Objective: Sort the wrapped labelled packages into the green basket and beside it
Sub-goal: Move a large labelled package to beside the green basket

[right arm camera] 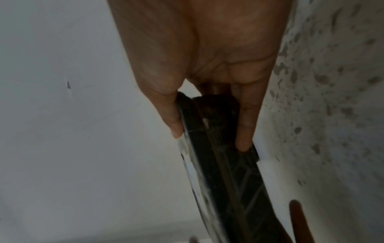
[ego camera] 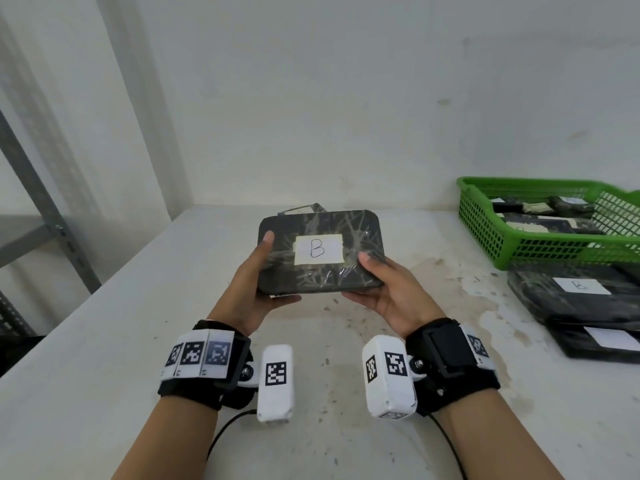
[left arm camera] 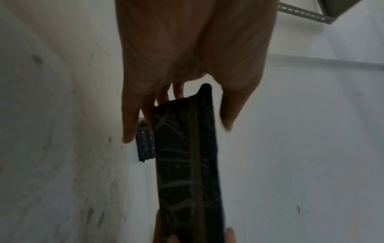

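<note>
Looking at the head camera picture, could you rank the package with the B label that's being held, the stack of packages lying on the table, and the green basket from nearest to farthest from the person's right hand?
1. The held B package: gripped by the right hand itself, at its right end.
2. The stack of packages: on the table, to the hand's right, in front of the basket.
3. The green basket: farther right and back, near the wall.

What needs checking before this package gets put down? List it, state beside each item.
1. Label read: package shows a B, ok.
2. Grip: left hand and right hand both hold it, thumbs on top, ok.
3. Lifted off the table: ok.
4. B pile beside the green basket, top label B: matches, ok.
5. Letters on packages inside the basket: cannot tell.
6. Another package waits behind the held one; its label: cannot tell.
</note>
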